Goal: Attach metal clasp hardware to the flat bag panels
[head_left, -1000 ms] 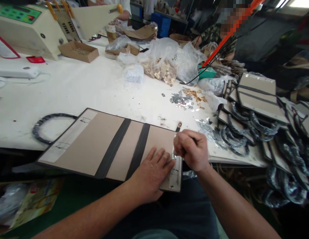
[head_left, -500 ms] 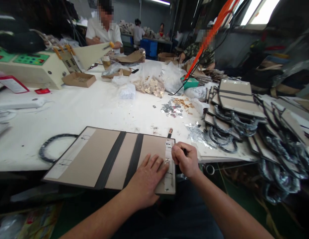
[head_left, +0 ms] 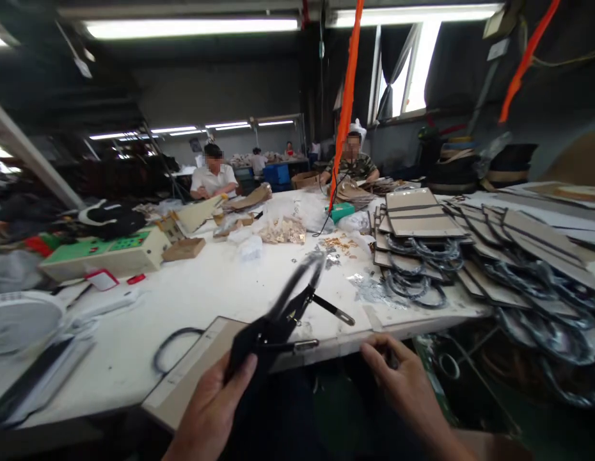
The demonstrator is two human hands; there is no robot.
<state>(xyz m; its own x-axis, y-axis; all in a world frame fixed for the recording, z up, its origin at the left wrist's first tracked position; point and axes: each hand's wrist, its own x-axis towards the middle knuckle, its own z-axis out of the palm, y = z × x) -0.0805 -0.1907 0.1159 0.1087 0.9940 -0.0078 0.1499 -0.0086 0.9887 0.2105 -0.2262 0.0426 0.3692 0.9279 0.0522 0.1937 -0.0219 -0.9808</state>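
Observation:
A stiff bag panel [head_left: 194, 358], beige inside and black outside, is folded up at the edge of the table. My left hand [head_left: 214, 397] grips its raised black end, thumb on top. From that end stick out a blurred loop handle [head_left: 295, 282] and two short black straps with metal tips, one strap [head_left: 332, 308] pointing right. The panel's other black handle [head_left: 175, 342] lies on the table to the left. My right hand [head_left: 398, 374] is apart from the panel, by the table edge, fingers curled around something dark that I cannot make out.
Stacked panels with wrapped handles [head_left: 417, 246] stand on the right. Loose metal pieces [head_left: 372, 288] and gold fittings [head_left: 343, 246] lie mid-table, before plastic bags [head_left: 292, 214]. A cream machine [head_left: 110, 253] is on the left. An orange strip [head_left: 348, 102] hangs down. Two people [head_left: 214, 176] sit opposite.
The panel lay flat with my left palm on it; now my left hand holds its right end raised and folded. My right hand has moved away to the right and lower. The view has tilted up.

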